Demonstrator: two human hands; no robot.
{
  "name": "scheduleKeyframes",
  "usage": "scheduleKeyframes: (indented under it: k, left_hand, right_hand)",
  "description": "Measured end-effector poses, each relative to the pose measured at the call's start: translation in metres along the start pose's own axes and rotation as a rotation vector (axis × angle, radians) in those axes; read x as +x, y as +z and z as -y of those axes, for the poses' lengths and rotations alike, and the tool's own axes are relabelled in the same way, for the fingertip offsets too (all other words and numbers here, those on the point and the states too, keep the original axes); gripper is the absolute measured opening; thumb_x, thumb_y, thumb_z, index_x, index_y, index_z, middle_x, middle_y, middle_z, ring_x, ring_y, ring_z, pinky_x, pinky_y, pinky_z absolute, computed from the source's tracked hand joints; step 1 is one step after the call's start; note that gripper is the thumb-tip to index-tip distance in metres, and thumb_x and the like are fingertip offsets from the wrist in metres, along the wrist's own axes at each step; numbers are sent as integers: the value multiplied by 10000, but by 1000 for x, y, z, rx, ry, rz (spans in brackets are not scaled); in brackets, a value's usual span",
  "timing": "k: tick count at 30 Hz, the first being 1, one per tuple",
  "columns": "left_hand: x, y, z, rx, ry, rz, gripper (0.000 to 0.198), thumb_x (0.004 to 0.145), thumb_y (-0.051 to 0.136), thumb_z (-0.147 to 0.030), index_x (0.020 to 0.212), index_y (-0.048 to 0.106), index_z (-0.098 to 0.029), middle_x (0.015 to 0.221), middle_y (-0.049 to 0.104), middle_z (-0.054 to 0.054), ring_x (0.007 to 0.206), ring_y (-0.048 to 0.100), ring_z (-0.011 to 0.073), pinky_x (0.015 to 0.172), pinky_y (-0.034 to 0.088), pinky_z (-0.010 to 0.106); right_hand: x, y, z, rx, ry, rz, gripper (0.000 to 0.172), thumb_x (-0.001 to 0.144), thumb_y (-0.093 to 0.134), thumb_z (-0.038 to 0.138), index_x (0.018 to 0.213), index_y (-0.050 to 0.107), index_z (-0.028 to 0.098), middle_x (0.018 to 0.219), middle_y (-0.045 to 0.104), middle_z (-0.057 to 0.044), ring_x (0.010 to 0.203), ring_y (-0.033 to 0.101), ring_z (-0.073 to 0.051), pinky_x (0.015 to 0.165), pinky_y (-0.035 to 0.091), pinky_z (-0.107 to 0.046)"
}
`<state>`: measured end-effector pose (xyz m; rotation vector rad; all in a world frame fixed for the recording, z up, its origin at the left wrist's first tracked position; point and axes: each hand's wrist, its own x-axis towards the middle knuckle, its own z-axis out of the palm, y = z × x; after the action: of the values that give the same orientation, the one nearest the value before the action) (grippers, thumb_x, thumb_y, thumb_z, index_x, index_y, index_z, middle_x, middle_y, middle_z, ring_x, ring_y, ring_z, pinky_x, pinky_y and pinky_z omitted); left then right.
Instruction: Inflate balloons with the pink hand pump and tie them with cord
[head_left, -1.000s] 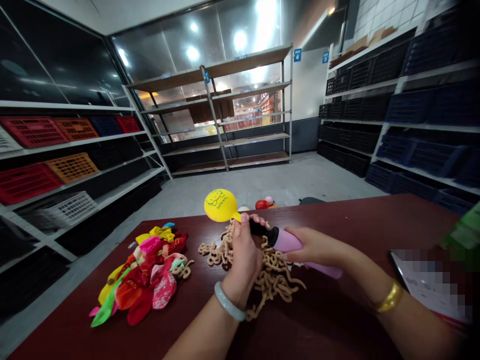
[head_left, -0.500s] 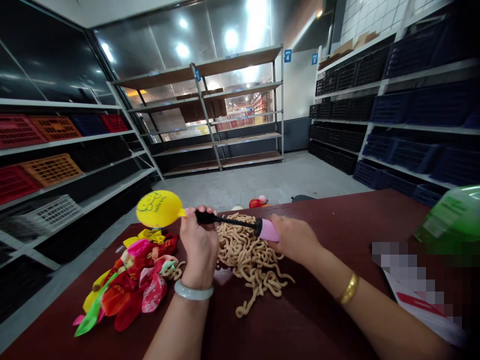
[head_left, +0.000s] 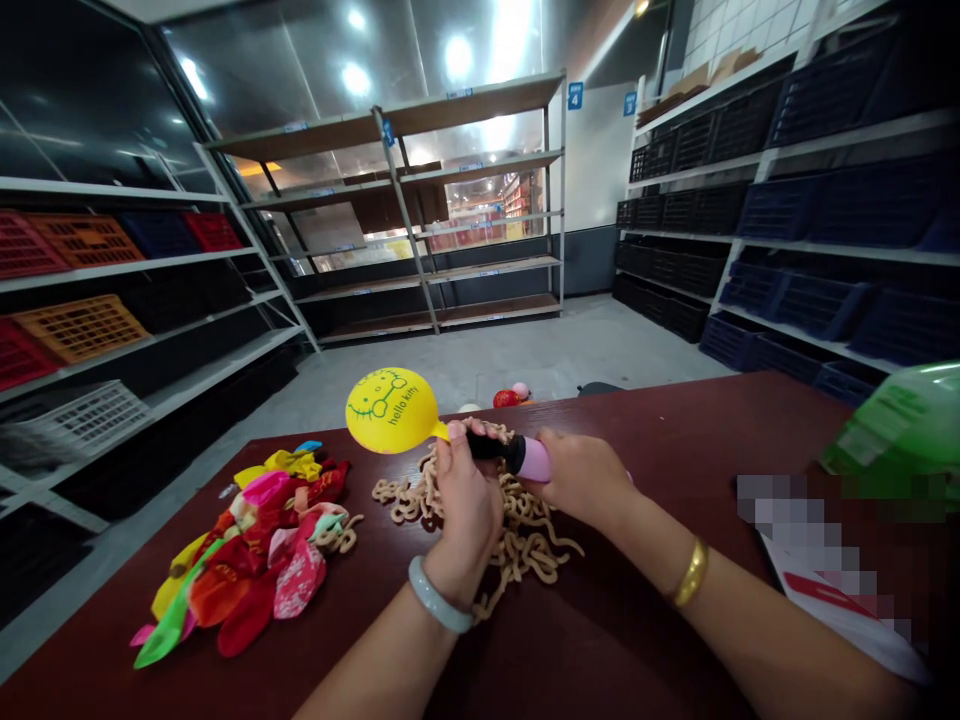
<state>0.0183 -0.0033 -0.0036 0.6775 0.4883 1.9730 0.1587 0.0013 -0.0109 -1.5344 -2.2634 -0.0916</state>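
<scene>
Red crate (head_left: 22,352): cut off left, contents unclear.
Balloon (head_left: 392,411): over worktop (head_left: 637,620), neck end hidden.
Left grip (head_left: 469,492): closed round balloon neck, pump (head_left: 534,460) front.
Pump: between grips, rear mostly hidden.
Right grip (head_left: 589,477): holding pump's pink body.
Blue crates (head_left: 819,305): insides dark.
Green thing (head_left: 907,420): cut off right.

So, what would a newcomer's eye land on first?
Probably the yellow Hello Kitty balloon, at the end of a black-and-pink hand pump held by the left hand and right hand. Next, the colourful heap of limp balloons on the table, at left, and the beige strands beneath the hands.
</scene>
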Motion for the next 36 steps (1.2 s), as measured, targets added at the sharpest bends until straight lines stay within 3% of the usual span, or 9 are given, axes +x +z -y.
scheduleKeyframes:
  k: [6, 14, 18, 22, 31, 36]
  left_hand:
    - [-2, 5, -7, 15, 0, -9, 215, 849, 645, -314, 822, 470, -192, 763, 531, -9, 687, 547, 114, 693, 480, 274]
    - [54, -29, -51, 15, 185, -59, 212, 819, 643, -250, 805, 435, -210, 689, 486, -31, 620, 529, 125, 584, 436, 263]
    - [67, -37, -69, 19, 264, -71, 205, 825, 635, -257, 808, 435, -216, 674, 470, -38, 587, 503, 111, 552, 403, 240]
    - [58, -29, -64, 9, 252, -70, 243, 818, 661, -293, 798, 431, -216, 669, 474, -40, 586, 503, 111, 565, 417, 246]
    - [2, 9, -19, 15, 75, 35, 238, 873, 612, -355, 773, 465, -197, 683, 477, -16, 615, 497, 111, 579, 433, 245]
    - [-10, 20, -19, -9, 54, 68, 255, 865, 624, -367, 762, 468, -193, 706, 470, -11, 635, 499, 113, 597, 443, 250]
  right_hand:
    - [-1, -1, 9, 53, -9, -7, 352, 789, 563, 539, 905, 560, 207, 763, 684, -58, 637, 636, -209, 519, 250, -290]
    - [7, 5, -6, 73, -5, 123, 364, 771, 564, 561, 927, 586, 233, 806, 693, -38, 702, 649, -222, 553, 294, -281]
    - [9, 9, -16, 82, -10, 156, 378, 753, 573, 568, 917, 593, 228, 799, 689, -45, 713, 650, -235, 552, 293, -284]
    - [8, 12, -19, 92, -22, 151, 371, 735, 593, 555, 902, 597, 223, 791, 685, -45, 698, 641, -230, 549, 289, -277]
    - [-2, 1, 7, 171, -30, 58, 366, 753, 597, 561, 899, 570, 227, 777, 696, -27, 639, 631, -201, 522, 238, -277]
    - [-6, -10, 16, 153, -9, 30, 353, 759, 596, 547, 900, 566, 224, 771, 697, -34, 637, 640, -208, 519, 231, -289]
